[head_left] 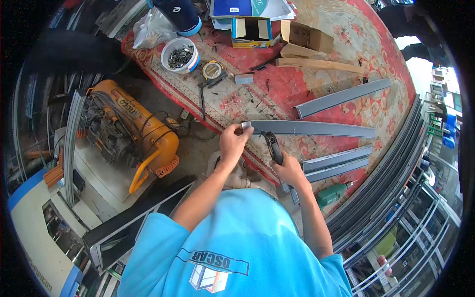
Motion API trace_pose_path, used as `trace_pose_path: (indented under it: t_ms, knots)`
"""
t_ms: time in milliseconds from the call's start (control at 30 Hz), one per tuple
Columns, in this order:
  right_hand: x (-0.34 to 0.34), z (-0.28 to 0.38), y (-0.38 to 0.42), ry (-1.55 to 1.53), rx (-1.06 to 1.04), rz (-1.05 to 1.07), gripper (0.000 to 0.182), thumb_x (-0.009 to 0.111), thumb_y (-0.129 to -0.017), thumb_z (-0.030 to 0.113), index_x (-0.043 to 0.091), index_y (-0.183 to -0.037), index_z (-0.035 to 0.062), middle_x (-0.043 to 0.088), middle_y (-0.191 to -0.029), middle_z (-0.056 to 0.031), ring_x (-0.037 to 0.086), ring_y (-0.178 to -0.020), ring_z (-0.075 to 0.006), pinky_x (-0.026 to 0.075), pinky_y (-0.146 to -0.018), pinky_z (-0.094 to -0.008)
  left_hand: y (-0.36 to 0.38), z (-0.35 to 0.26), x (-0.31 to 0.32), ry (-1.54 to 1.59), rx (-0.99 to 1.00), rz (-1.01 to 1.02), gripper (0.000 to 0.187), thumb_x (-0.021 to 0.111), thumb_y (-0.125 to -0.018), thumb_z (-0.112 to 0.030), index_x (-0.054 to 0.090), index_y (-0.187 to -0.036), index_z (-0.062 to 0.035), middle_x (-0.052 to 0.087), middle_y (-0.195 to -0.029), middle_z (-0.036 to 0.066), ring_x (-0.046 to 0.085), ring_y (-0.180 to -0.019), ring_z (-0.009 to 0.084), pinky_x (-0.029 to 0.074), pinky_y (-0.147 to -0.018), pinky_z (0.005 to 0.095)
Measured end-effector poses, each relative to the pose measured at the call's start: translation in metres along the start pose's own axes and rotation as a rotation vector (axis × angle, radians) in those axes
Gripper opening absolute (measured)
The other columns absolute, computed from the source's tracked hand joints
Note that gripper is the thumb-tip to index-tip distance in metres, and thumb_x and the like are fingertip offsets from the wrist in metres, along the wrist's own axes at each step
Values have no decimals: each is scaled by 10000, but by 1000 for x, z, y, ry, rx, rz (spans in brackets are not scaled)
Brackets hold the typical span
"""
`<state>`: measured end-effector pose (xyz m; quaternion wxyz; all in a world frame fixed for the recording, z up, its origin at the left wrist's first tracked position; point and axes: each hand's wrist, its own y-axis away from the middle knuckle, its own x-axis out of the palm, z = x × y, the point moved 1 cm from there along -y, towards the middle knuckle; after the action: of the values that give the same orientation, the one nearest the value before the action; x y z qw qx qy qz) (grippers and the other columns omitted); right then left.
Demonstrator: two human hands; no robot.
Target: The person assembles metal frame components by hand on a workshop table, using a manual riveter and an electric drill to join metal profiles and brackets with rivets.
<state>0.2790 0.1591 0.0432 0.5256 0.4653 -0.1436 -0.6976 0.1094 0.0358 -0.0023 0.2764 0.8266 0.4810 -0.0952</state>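
Note:
My left hand [234, 144] pinches a small silvery metal piece [247, 126] at the left end of a long grey metal profile [316, 128], which lies across the cloth-covered table. In my right hand [290, 171], the fingers are wrapped round a dark-handled hand tool [272, 147]. The tool's narrow head reaches the profile's near edge, a little right of my left fingertips. Two more grey profiles [338, 158] lie to the right of my right hand, and another profile [344, 98] rests further back.
On the table stand a tub of small metal fasteners [180, 56], a tape measure [213, 71], cardboard boxes [307, 37] and a dark bottle [179, 15]. A green drill [332, 194] lies at the right. An orange compressor [133, 119] is on the floor left.

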Motion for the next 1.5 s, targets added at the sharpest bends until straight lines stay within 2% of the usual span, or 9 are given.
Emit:
trace_pose_path:
  t_ms: [500, 800, 867, 1000, 1100, 1167, 1300, 1367, 1500]
  knots:
    - [4, 1, -4, 54, -56, -27, 362, 658, -824, 285, 616, -1032, -8, 661, -909, -277, 637, -926, -442, 481, -802, -469, -24, 25, -5, -79, -32, 58, 266, 789, -796, -214, 645, -724, -2, 656, -634, 96, 636, -573, 204, 489, -561, 362]
    - [8, -3, -6, 82, -30, 20, 427, 626, -793, 269, 582, -1092, -33, 645, -962, -326, 608, -987, -474, 463, -862, -518, -12, 32, 9, 414, -345, 239, 347, 769, -843, -145, 622, -1118, 9, 701, -956, 97, 655, -667, 124, 517, -570, 281]
    - [8, -2, -6, 59, -27, -7, 375, 658, -820, 304, 608, -997, -23, 658, -891, -268, 637, -916, -418, 472, -812, -462, -11, 44, 20, 274, -40, 203, 349, 762, -836, -100, 622, -1131, 23, 697, -973, 92, 665, -746, 138, 524, -631, 283]
    - [2, 9, -4, 39, 31, 43, 436, 628, -785, 276, 597, -1084, -40, 645, -984, -328, 611, -1004, -465, 470, -868, -502, -7, 53, 33, 161, 2, 88, 336, 753, -824, -64, 633, -1123, 28, 704, -951, 92, 667, -797, 158, 524, -679, 295]
    - [2, 12, -5, 8, 2, 32, 435, 634, -785, 288, 617, -1068, -42, 649, -974, -327, 622, -991, -458, 478, -861, -487, -8, 44, 36, 191, -110, 39, 305, 742, -800, -20, 654, -1087, 34, 708, -916, 99, 669, -788, 170, 521, -684, 305]
    - [5, 11, -9, -19, -8, -8, 417, 683, -808, 352, 629, -945, -39, 648, -786, -215, 651, -790, -331, 477, -752, -434, -7, 45, 37, 174, -93, -19, 283, 733, -783, 12, 672, -1058, 36, 711, -892, 106, 670, -790, 172, 519, -687, 316]
    - [9, 19, -15, -34, 64, 4, 447, 663, -800, 353, 656, -1019, -37, 659, -905, -311, 654, -933, -433, 489, -824, -479, -6, 47, 44, 191, -107, -67, 277, 720, -778, 34, 677, -1052, 39, 714, -905, 106, 665, -783, 171, 516, -693, 324]
    - [10, 22, -19, -43, 5, -30, 421, 677, -831, 369, 630, -887, -46, 628, -694, -186, 636, -687, -300, 478, -686, -433, -5, 46, 46, 308, -166, -74, 271, 724, -790, 20, 682, -1057, 37, 719, -922, 107, 659, -784, 173, 513, -704, 326]
    - [10, 29, -28, -17, -66, -18, 426, 677, -838, 375, 628, -864, -47, 618, -683, -194, 632, -670, -300, 476, -671, -434, -2, 43, 45, 255, -193, -86, 271, 731, -801, 7, 681, -1065, 42, 719, -929, 107, 656, -794, 176, 510, -722, 318]
